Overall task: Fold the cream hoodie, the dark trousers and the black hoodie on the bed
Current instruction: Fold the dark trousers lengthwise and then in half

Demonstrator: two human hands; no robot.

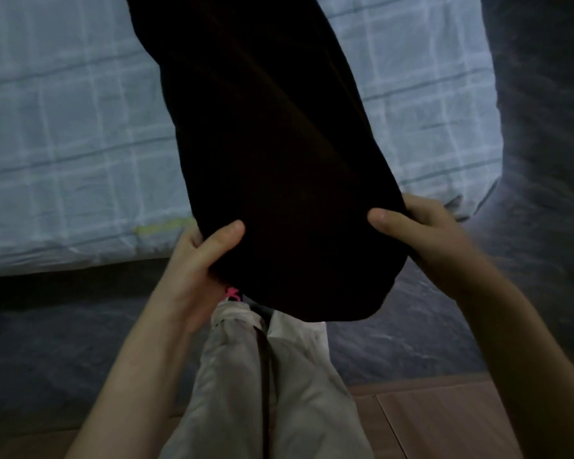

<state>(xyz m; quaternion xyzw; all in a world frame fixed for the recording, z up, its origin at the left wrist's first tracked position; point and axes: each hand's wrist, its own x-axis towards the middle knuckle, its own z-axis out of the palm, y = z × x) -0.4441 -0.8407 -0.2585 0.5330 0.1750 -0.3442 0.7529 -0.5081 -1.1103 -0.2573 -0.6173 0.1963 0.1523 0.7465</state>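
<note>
Head view: both hands grip the near end of a long dark fabric garment (279,160), left hand (199,263) and right hand (421,233) at opposite edges, above the pale checked bed (63,144).

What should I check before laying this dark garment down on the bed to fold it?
1. Left hand gripping the dark garment: ok, thumb on top, fingers underneath.
2. Right hand gripping the opposite side: ok.
3. Which garment this is: cannot tell, its far end runs out of view.
4. Bare space on the plaid bed sheet: ok, on both sides of the garment.
5. Garment smooth: ok where visible, only soft creases.
6. Cream hoodie's whereabouts: cannot tell, not in view.
</note>
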